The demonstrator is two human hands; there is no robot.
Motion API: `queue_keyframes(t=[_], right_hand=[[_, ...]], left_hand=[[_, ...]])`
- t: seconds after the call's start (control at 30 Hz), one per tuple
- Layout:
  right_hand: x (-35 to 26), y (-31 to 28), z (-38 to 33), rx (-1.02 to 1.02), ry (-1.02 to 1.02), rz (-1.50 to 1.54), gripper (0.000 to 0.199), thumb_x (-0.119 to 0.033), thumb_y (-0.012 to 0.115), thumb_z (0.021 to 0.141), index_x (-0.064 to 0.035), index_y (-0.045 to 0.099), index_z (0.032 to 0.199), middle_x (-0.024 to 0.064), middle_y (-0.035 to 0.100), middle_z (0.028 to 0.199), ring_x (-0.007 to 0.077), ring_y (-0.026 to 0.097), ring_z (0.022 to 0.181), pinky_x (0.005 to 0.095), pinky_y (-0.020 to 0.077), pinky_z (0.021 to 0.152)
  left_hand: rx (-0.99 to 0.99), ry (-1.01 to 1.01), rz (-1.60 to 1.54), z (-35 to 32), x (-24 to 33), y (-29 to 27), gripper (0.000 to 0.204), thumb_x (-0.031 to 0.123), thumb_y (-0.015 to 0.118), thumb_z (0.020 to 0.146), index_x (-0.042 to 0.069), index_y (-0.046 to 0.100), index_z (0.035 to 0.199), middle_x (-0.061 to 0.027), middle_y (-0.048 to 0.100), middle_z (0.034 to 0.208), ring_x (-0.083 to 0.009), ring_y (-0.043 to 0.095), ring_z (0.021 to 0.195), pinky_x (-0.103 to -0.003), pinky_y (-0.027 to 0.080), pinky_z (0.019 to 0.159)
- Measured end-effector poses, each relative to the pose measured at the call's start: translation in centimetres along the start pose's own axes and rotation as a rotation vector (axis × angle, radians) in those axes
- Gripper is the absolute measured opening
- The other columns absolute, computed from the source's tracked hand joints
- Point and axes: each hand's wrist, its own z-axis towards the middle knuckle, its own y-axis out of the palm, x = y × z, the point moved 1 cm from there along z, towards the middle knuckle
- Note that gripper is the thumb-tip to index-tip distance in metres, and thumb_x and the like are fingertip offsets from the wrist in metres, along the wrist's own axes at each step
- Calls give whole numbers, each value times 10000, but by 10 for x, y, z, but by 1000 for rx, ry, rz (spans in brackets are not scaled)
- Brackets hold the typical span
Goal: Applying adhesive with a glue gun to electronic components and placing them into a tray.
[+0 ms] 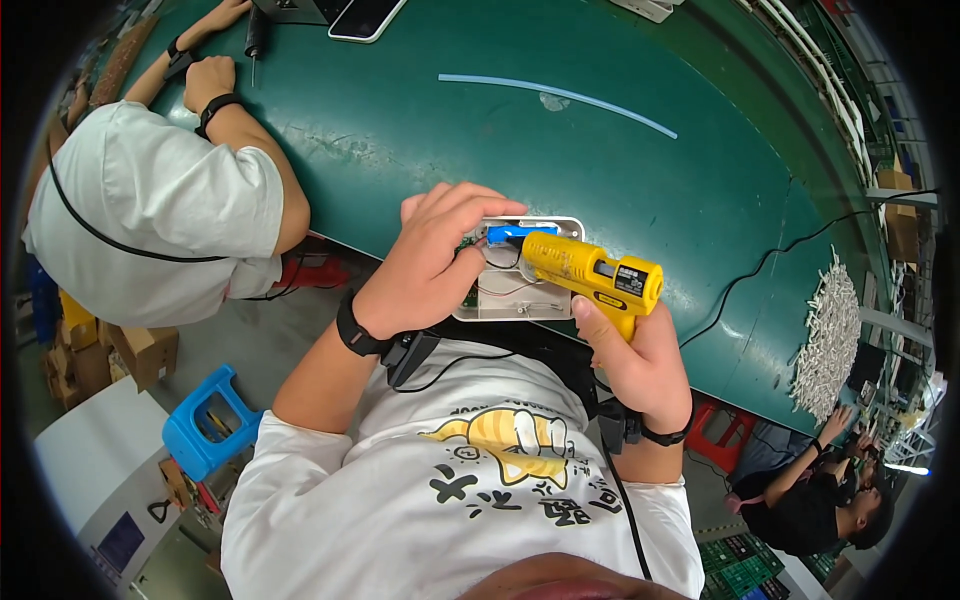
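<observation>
A white plastic housing (520, 312) lies open at the near edge of the green table, in front of my body. In it are a blue cylindrical battery (507, 234), thin wires and a green circuit board (468, 295), partly covered by my fingers. My left hand (425, 260) grips the housing's left side, with fingers over its far rim. The fingers of my right hand (645, 365) wrap round the handle of a yellow glue gun (575, 264). The gun points left, its front end over the housing beside the battery; its tip is hard to make out.
A pale blue strip (560, 97) lies across the green table (420, 130). Far left are a white device (368, 18) and a black screwdriver (254, 38) near a co-worker (170, 190). At right, a black cord (745, 272) runs near a pile of small white pieces (828, 335).
</observation>
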Motion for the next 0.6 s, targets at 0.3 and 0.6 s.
queue_keyframes(t=[0.3, 0.6], right_hand=[[-10, 3, 4, 2, -123, 53, 285, -240, 661, 1080, 8, 696, 1215, 22, 713, 934, 56, 577, 661, 250, 504, 554], [89, -73, -36, 392, -325, 633, 282, -277, 518, 1128, -22, 622, 1187, 134, 685, 1091, 123, 556, 618, 298, 517, 540]], left_hand=[[67, 63, -114, 0, 5, -4, 544, 129, 673, 836, 62, 642, 1374, -115, 645, 1300, -298, 555, 1255, -440, 346, 1097], [-84, 125, 320, 23, 48, -15, 956, 388, 949, 637, 3, 563, 1423, -189, 619, 1260, -390, 602, 1144, -443, 496, 993]])
